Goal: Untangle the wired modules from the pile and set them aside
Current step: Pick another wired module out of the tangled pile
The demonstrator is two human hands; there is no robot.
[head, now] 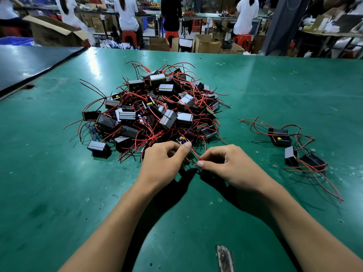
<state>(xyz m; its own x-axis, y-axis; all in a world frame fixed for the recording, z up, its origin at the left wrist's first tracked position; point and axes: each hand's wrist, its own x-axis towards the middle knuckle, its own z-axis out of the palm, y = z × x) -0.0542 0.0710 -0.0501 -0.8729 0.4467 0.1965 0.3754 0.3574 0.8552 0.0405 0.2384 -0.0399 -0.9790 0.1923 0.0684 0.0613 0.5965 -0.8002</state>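
A tangled pile of black box modules with red and black wires (155,108) lies in the middle of the green table (59,183). At the pile's near edge my left hand (164,161) curls its fingers round a module (181,139) with yellow and blue parts, mostly hidden under the fingers. Just to the right, my right hand (224,163) pinches a thin red wire (193,155) that runs from that module. Three separated modules (280,137) with loose red wires lie apart at the right.
A dark board (29,63) overlaps the table's far left corner. A worn gouge (225,258) marks the near edge. Beyond the table, people sit on red stools at workbenches among cardboard boxes (208,44).
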